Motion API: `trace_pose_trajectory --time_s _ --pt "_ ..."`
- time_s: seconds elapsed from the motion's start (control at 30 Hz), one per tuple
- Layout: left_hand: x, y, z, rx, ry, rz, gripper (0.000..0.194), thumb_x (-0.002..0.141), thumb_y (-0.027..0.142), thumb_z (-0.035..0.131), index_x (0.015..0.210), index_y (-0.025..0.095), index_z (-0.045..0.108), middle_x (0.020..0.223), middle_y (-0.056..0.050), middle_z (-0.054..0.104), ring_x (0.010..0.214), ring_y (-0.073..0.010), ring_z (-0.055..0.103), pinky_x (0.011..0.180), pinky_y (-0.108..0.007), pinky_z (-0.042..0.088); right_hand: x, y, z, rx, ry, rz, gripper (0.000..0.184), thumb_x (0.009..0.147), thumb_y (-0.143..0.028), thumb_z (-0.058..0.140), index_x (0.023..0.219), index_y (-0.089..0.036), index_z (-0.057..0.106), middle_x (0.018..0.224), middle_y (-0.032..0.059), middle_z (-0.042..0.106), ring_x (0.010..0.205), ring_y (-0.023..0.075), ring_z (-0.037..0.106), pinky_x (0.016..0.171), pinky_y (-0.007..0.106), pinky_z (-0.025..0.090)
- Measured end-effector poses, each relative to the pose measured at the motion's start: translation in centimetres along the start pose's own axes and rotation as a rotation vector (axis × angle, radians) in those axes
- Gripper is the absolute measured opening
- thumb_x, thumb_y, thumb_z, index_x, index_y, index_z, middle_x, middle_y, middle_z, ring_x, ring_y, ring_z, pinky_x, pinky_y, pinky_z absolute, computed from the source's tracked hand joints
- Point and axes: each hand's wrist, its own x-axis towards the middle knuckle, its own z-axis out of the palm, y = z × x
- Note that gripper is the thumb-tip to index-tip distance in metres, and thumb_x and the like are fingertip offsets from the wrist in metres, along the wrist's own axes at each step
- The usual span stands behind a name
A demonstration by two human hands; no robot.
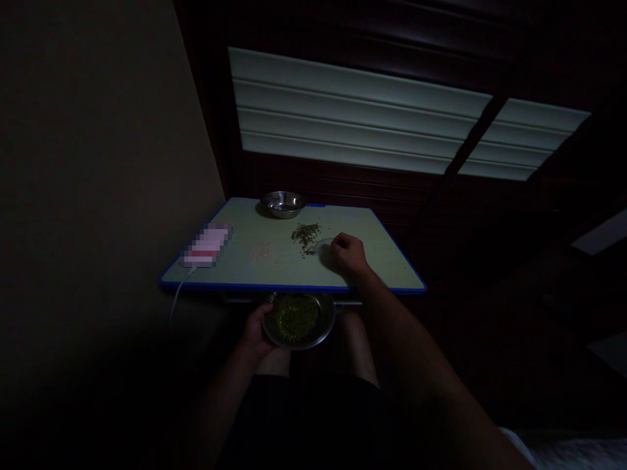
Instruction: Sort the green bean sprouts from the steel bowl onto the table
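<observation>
My left hand (257, 331) grips the left rim of a metal bowl (327, 326), thumb over the edge. Small green beans or grains (295, 318) cover much of its bottom. The bowl is held over my lap, just below the table's front edge. Above the table, my right hand (349, 252) is closed around the end of a thin, pale spoon (321, 245), hard to make out in the dim light. Its tip reaches the right side of a loose pile of small dark grains (305, 236) on the tabletop.
A second metal bowl (284, 205) stands at the back of the pale, blue-edged table (249, 277). At the left lies a blurred pink phone-like thing (206, 246) with a white cable (177, 294) hanging over the edge. A wall (122, 163) borders the left side; dark slatted panels rise behind.
</observation>
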Motion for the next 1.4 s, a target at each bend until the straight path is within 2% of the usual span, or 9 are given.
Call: trace_pose_trajectory --time_s 0.4,0.73,0.93,1.13,1.4 --pt "-0.1 0.2 0.2 0.002 -0.002 0.005 0.046 0.073 0.019 0.053 0.116 0.009 0.066 0.084 -0.013 0.078 0.087 -0.0321 0.073 0.091 -0.051 0.051 -1.0 -1.1 0.4 0.131 -0.173 -0.055 0.017 0.07 -0.027 0.054 0.077 -0.016 0.065 0.069 0.0008 0.066 0.067 0.0129 0.056 0.066 0.024 0.043" --pt "-0.2 0.3 0.2 0.008 -0.011 0.004 0.037 0.072 0.019 0.054 0.105 0.01 0.07 0.082 -0.013 0.078 0.087 -0.0325 0.073 0.092 -0.051 0.05 -1.0 -1.1 0.4 0.1 -0.185 -0.062 0.016 0.07 -0.025 0.053 0.073 -0.015 0.066 0.067 0.0013 0.066 0.063 0.0126 0.056 0.062 0.024 0.041" --pt "-0.3 0.2 0.4 0.022 0.016 0.016 0.035 0.073 0.02 0.054 0.103 0.011 0.07 0.083 -0.013 0.078 0.085 -0.0319 0.073 0.093 -0.051 0.05 -0.9 -1.0 0.5 0.013 -0.168 -0.075 0.016 0.071 -0.024 0.054 0.075 -0.015 0.067 0.067 0.0022 0.066 0.064 0.0131 0.055 0.064 0.025 0.041" --pt "0.0 0.1 0.1 0.015 -0.003 0.014 0.036 0.072 0.019 0.054 0.104 0.011 0.07 0.079 -0.012 0.078 0.088 -0.0321 0.072 0.095 -0.052 0.048 -1.0 -1.3 0.5 -0.094 -0.163 -0.11 0.017 0.074 -0.025 0.057 0.078 -0.015 0.069 0.068 0.0018 0.067 0.064 0.0122 0.055 0.063 0.024 0.039" --pt "-0.2 0.2 0.3 0.023 -0.003 -0.007 0.035 0.072 0.021 0.054 0.101 0.011 0.071 0.078 -0.012 0.078 0.086 -0.0331 0.073 0.092 -0.052 0.05 -0.9 -1.3 0.9 -0.179 -0.138 -0.084 0.017 0.073 -0.027 0.057 0.077 -0.016 0.07 0.068 0.0019 0.067 0.063 0.0127 0.054 0.062 0.024 0.038"
